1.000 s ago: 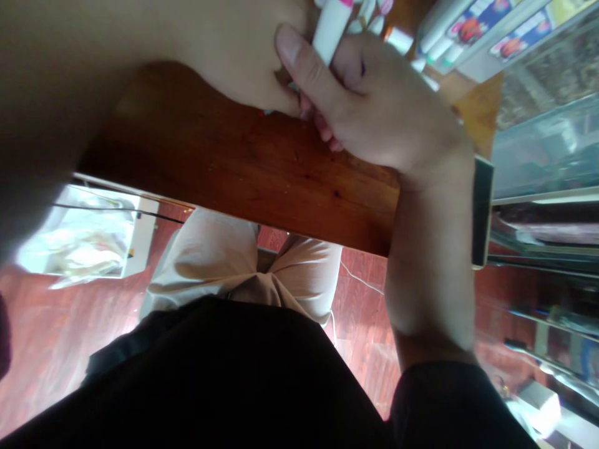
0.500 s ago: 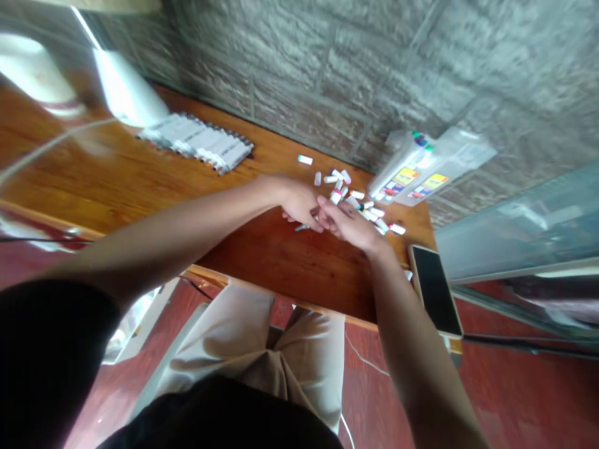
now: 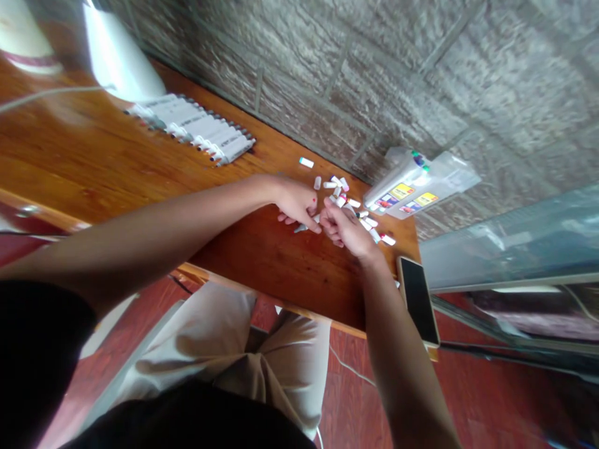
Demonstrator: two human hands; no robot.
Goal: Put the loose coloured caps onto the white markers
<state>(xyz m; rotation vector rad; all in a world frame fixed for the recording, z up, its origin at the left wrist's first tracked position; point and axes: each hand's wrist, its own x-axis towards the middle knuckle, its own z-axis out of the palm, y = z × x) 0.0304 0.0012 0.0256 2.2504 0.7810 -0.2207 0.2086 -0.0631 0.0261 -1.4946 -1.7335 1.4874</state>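
My left hand (image 3: pixel 297 202) is closed around a slim white marker (image 3: pixel 302 228), its greyish tip showing below the fingers. Most of the marker is hidden by the hand. Close by on the right, my right hand (image 3: pixel 345 229) has its fingers curled in a pinch at the marker's other end; what lies inside the fingers is largely covered. A white cap with a pink end (image 3: pixel 341 201) shows just above the right fingers, and I cannot tell whether they touch it. Loose white marker caps (image 3: pixel 375 235) with coloured ends lie scattered behind the right hand.
A row of grey-white markers (image 3: pixel 191 125) lies at the back left beside a white lamp base (image 3: pixel 119 59). Clear plastic cases (image 3: pixel 407 187) stand against the brick wall (image 3: pixel 299 93). A phone (image 3: pixel 418 300) rests at the right edge of the wooden table (image 3: pixel 276 265).
The hands have drawn slightly apart, showing a bit of white marker between them. My right fingers have curled in more. The whole view has shifted a little.
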